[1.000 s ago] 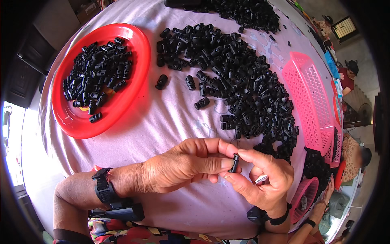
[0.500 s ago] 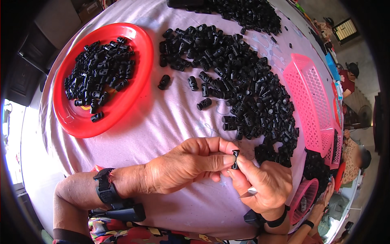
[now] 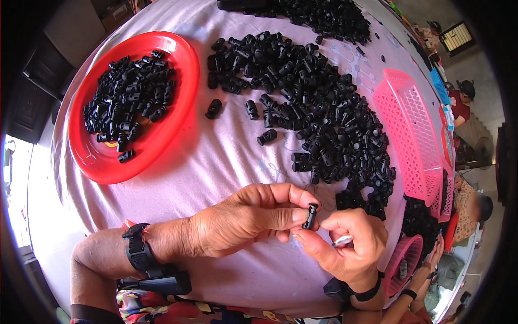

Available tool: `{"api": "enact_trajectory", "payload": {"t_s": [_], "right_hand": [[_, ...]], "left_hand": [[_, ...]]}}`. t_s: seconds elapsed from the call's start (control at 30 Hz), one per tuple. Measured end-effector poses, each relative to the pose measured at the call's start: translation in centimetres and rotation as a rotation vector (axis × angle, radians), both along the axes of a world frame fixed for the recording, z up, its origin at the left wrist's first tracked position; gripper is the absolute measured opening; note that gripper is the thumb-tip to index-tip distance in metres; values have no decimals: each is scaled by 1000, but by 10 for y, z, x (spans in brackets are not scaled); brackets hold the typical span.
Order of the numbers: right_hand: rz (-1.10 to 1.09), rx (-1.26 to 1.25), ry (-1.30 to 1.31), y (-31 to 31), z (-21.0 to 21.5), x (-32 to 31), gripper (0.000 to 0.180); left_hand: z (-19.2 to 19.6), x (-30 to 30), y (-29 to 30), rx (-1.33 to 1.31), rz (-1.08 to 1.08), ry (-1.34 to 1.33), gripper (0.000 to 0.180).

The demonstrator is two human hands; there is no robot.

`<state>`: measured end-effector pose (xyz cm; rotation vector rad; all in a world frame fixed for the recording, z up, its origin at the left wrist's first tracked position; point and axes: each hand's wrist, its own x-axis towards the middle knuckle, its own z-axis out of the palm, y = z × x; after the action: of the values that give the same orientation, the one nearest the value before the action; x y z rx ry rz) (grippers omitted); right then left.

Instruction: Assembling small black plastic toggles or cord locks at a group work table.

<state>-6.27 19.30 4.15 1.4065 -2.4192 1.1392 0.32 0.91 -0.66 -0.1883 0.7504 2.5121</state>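
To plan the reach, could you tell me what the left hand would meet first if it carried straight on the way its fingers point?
The small black plastic piece, already at its fingertips, then the right hand just beyond it.

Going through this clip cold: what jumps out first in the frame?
The big heap of small black plastic parts sprawling over the pale cloth at centre and top, and the bright red plate at upper left holding a smaller batch of them. Near the bottom, the left hand and right hand meet, pinching one black part between their fingertips. Pink baskets line the right edge.
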Motion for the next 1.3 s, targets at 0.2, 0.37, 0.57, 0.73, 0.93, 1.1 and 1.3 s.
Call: {"api": "enact_trajectory", "payload": {"t_s": [0.2, 0.37, 0.57, 0.73, 0.93, 1.1, 1.3], "right_hand": [[-66, -16, -164, -2, 0, 1, 35], [44, -9, -178, -5, 1, 0, 46], [57, 17, -35, -3, -4, -5, 44], [66, 30, -67, -6, -2, -3, 44], [50, 38, -142, -1, -6, -4, 43], [59, -18, -152, -1, -9, -5, 42], [66, 16, -136, -2, -5, -6, 41]], "left_hand": [[0, 1, -1, 24, -21, 8, 21], [1, 2, -1, -2, -45, -24, 25], [3, -1, 1, -133, -35, 74, 28], [8, 1, -1, -181, -24, 58, 28], [7, 0, -1, -146, -28, 33, 29], [8, 0, -1, -117, -14, 78, 30], [2, 0, -1, -83, -19, 114, 32]]}}
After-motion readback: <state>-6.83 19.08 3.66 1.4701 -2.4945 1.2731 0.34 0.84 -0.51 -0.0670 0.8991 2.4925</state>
